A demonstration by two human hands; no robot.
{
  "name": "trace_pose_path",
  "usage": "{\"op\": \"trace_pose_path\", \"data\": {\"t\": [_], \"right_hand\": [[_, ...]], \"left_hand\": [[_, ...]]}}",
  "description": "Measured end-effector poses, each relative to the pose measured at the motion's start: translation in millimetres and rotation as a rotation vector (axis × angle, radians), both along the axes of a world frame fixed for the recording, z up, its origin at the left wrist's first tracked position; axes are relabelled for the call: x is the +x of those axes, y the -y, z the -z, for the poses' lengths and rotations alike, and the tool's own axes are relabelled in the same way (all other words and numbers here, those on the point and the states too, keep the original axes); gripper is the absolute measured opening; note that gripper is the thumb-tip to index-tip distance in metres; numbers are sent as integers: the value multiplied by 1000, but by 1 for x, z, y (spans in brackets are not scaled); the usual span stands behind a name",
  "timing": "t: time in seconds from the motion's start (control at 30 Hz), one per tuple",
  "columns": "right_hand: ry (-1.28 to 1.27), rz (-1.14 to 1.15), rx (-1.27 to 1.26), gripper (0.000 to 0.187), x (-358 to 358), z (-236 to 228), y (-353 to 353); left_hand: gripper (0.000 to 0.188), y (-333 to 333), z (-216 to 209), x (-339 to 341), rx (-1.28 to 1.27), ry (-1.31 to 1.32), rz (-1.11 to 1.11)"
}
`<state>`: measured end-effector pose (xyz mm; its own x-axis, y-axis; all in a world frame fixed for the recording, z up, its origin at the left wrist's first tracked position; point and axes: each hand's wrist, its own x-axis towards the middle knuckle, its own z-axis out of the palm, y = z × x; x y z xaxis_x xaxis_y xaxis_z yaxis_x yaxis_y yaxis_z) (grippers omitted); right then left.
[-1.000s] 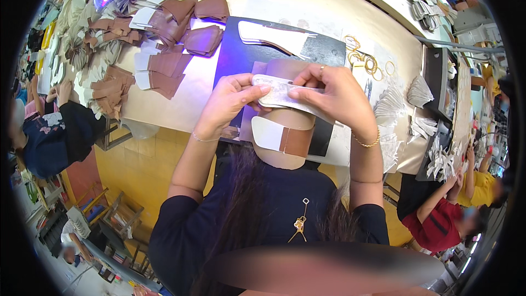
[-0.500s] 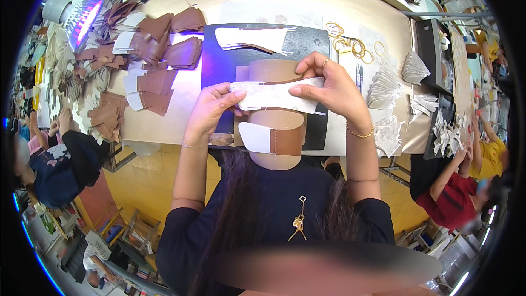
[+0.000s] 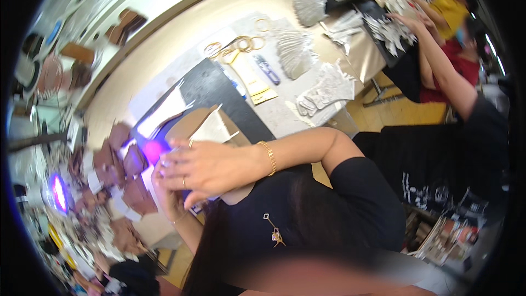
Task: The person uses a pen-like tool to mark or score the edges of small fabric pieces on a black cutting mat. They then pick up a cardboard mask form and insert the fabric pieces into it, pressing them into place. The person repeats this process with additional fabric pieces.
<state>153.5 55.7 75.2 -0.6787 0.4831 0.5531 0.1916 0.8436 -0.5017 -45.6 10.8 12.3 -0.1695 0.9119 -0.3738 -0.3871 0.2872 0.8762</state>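
Observation:
My right hand [image 3: 219,165], with rings and a gold bracelet, reaches leftward across my body. Its fingers are stretched and somewhat spread over my left hand [image 3: 166,186], which is mostly hidden behind it; whether the left holds anything cannot be made out. Just beyond the right wrist, a pale cut strip [image 3: 215,127] lies on the tan curved form [image 3: 189,123], which rests on a black board [image 3: 216,85]. White layered pieces [image 3: 164,114] with brown edges lie on the board's far part. The picture is smeared by motion around the fingers.
Brown and white leather-like pieces [image 3: 137,194] pile up at left beside a glowing lamp [image 3: 58,192]. Yellow bands [image 3: 249,43], a yellow strip [image 3: 252,79], a purple-handled tool [image 3: 267,70] and fanned pale pieces [image 3: 296,55] lie farther right. A co-worker's arm [image 3: 438,68] reaches in at right.
The view has swung to the right and tilted. My hands no longer stretch the white strip between them; my right hand has crossed over my left. The pale strip now lies on the form.

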Motion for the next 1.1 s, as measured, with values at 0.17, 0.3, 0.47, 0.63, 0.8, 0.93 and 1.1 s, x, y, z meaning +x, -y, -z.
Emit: {"op": "trace_pose_path", "data": {"t": [0.17,0.3,0.47,0.63,0.8,0.93,1.1], "right_hand": [[39,-36,-132,60,7,26,1],[19,-63,-224,66,28,41,-2],[-146,-63,-491,78,42,75,1],[-314,-20,-890,88,58,103,8],[-655,-74,-1152,94,70,107,-8],[-744,171,-1085,77,93,95,-20],[-649,368,-931,93,141,60,-10]], "left_hand": [[29,-10,8,2,-31,69,205],[30,-9,15,-9,0,135,284],[34,-9,29,-26,33,137,387],[35,-11,38,-28,53,110,375],[37,-18,22,-26,147,100,335],[30,-37,5,-38,230,86,168],[22,-102,11,-53,307,105,288]]}}
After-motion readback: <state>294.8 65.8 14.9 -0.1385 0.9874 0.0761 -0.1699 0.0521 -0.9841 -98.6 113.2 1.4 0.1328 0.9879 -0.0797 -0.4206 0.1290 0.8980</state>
